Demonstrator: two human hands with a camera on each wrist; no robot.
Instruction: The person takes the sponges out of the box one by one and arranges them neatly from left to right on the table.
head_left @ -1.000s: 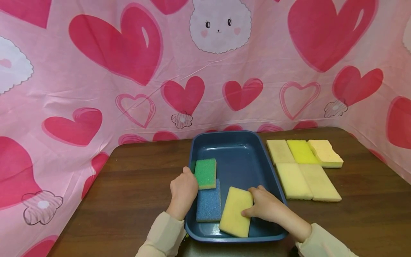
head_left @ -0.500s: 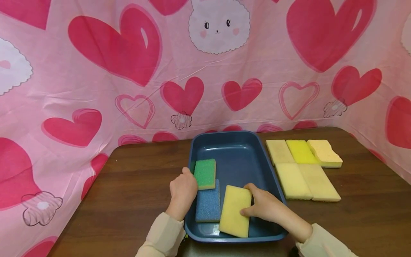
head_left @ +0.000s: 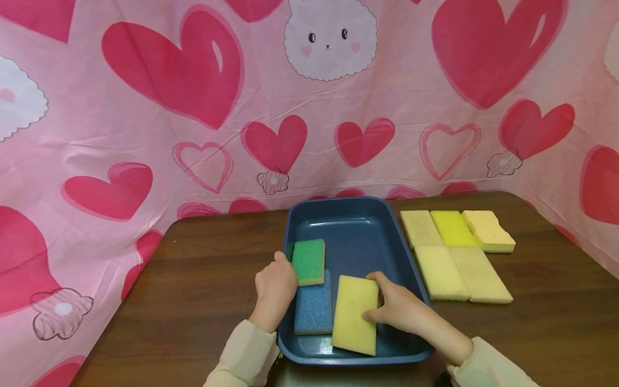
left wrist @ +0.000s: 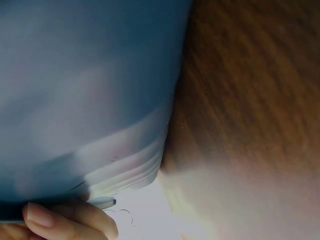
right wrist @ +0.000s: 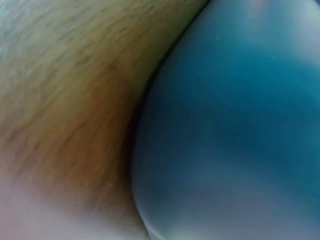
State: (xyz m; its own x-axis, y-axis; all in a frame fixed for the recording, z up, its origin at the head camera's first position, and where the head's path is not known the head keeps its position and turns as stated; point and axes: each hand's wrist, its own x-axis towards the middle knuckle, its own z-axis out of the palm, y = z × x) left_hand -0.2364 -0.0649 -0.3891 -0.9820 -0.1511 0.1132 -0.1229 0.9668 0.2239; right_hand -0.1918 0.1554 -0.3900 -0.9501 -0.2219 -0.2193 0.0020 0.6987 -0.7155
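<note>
My right hand pinches a yellow sponge by its right side, thumb on the top face. The sponge is inside a dark blue rectangular baking pan, near its front. Left of it lies a blue-faced sponge, and behind that a green-faced sponge overlaps the blue one's far end. With my left hand I grip the pan's left rim; curled fingers show at the rim in the left wrist view. The right wrist view has only the pan's outer wall, not the hand.
Several yellowish sponges lie flat in two rows right of the pan, among them a bright yellow sponge and one with a notched edge. The brown wooden table ends at a pink heart-patterned cloth behind.
The yellow sponge in my right hand has turned slightly and now lies straighter beside the blue one, its far end a little farther forward. My left hand keeps its grip on the pan.
</note>
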